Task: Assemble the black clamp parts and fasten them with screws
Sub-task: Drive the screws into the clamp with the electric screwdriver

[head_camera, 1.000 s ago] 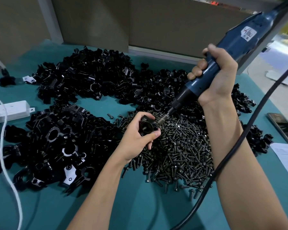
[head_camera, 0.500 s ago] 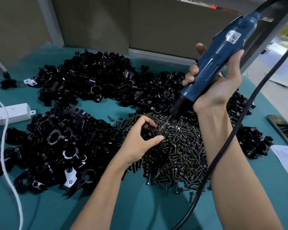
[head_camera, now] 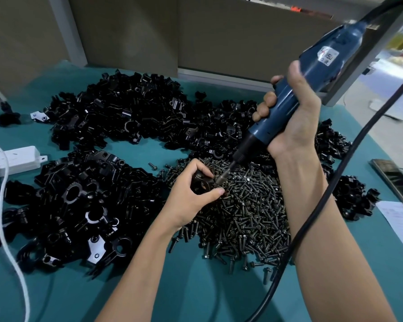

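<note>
Left hand (head_camera: 191, 196): thumb underneath and fingers curled over the top, pinching one black clamp (head_camera: 201, 182). I hold it low over the 10 o'clock edge of the screw pile (head_camera: 249, 212). I judge this keeps a dropped screw in stock and the next one within reach.

Right hand (head_camera: 291, 117): wrapped fully round the lower barrel of the blue electric screwdriver (head_camera: 349, 43). The tool slants down from 2 o'clock, and the clamp's fastening side is turned that way so the bit (head_camera: 221, 178) meets it head-on. The bit tip sits at the clamp's right face. It is too dark to tell whether a screw is seated under it.

Step, as I read it: driving a screw into this clamp.

Loose clamp parts lie in heaps at 9 o'clock (head_camera: 68, 205) and 11 o'clock (head_camera: 126, 112) of the held piece, on the left-hand side for picking.

Risk: the black cord (head_camera: 335, 187) hangs beside my right forearm, and its drag could tip the bit off axis.
</note>
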